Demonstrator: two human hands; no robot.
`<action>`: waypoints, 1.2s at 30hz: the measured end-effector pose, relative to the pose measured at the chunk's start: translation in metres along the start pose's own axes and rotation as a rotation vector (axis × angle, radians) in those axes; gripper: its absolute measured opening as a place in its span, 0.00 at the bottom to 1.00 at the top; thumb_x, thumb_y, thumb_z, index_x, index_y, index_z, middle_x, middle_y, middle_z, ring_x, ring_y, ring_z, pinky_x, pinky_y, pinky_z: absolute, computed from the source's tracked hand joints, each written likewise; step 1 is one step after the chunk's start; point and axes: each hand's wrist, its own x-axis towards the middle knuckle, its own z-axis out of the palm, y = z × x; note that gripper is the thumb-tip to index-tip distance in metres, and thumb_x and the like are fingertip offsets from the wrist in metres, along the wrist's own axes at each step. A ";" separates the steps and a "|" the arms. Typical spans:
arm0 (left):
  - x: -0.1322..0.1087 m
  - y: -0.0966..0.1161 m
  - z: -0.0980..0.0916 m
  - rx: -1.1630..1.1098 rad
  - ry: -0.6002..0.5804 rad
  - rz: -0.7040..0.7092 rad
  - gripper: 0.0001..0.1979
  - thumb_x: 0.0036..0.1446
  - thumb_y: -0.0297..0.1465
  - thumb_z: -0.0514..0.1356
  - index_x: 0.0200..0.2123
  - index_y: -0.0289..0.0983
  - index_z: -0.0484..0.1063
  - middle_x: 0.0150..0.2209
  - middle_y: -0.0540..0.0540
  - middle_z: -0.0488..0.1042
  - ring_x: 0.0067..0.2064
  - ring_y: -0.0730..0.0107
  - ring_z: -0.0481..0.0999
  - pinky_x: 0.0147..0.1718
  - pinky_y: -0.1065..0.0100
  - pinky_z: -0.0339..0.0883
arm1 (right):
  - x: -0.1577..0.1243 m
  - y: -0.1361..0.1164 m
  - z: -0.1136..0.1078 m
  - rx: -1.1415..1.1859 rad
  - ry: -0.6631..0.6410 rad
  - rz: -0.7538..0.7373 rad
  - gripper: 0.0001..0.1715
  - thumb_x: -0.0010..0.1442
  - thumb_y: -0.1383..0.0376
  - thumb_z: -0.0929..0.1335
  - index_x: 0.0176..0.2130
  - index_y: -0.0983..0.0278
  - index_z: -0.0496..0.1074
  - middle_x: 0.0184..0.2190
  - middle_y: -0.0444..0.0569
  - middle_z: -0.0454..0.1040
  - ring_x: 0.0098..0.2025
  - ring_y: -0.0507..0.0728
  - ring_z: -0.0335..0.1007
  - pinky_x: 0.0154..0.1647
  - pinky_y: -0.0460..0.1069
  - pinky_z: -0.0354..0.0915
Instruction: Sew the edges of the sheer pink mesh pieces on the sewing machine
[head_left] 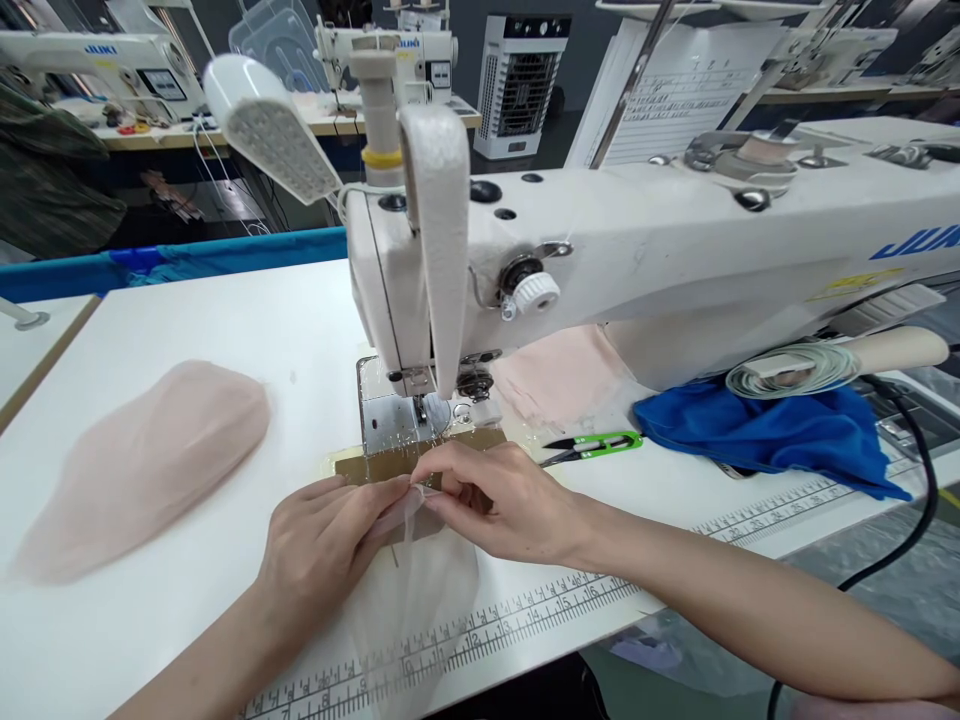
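Note:
Both hands meet just in front of the needle area of a white sewing machine (540, 250). My left hand (322, 540) pinches the edge of a sheer, pale fabric piece (412, 590) between thumb and fingers. Right beside it, my right hand (502, 500) grips the same edge with thumb and forefinger. The fabric hangs down over the ruler-marked table edge. Behind the fingertips lie the metal needle plate (390, 425) and a brown strip (375, 465). The presser foot (420, 408) stands a little beyond my hands, apart from the held edge.
A pale pink fabric piece (157, 470) lies on the left. Green thread snips (600, 446), a pink fabric stack (562, 375), blue cloth (780, 430) and a rolled tape measure (795, 368) are on the right. A lamp (270, 125) overhangs the machine head.

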 end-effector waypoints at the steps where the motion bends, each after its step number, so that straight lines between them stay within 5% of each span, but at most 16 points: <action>1: -0.001 0.000 0.000 0.005 -0.005 0.004 0.04 0.64 0.29 0.57 0.36 0.40 0.72 0.18 0.56 0.72 0.16 0.78 0.66 0.18 0.74 0.55 | 0.000 0.000 0.000 -0.008 -0.003 0.001 0.08 0.65 0.68 0.63 0.45 0.66 0.68 0.20 0.36 0.65 0.19 0.46 0.60 0.20 0.41 0.57; 14: 0.001 -0.001 0.005 0.022 0.055 0.119 0.05 0.65 0.28 0.56 0.35 0.34 0.70 0.18 0.56 0.70 0.17 0.80 0.62 0.19 0.75 0.55 | -0.003 0.003 0.001 -0.124 -0.025 -0.080 0.11 0.64 0.71 0.63 0.48 0.65 0.63 0.20 0.33 0.62 0.18 0.45 0.59 0.18 0.40 0.54; 36: 0.001 0.005 0.003 -0.110 0.023 0.017 0.06 0.66 0.30 0.55 0.38 0.38 0.71 0.20 0.57 0.75 0.17 0.81 0.68 0.19 0.77 0.61 | -0.003 0.002 -0.001 -0.107 -0.021 -0.060 0.09 0.61 0.71 0.63 0.44 0.66 0.65 0.19 0.33 0.63 0.18 0.45 0.60 0.18 0.40 0.56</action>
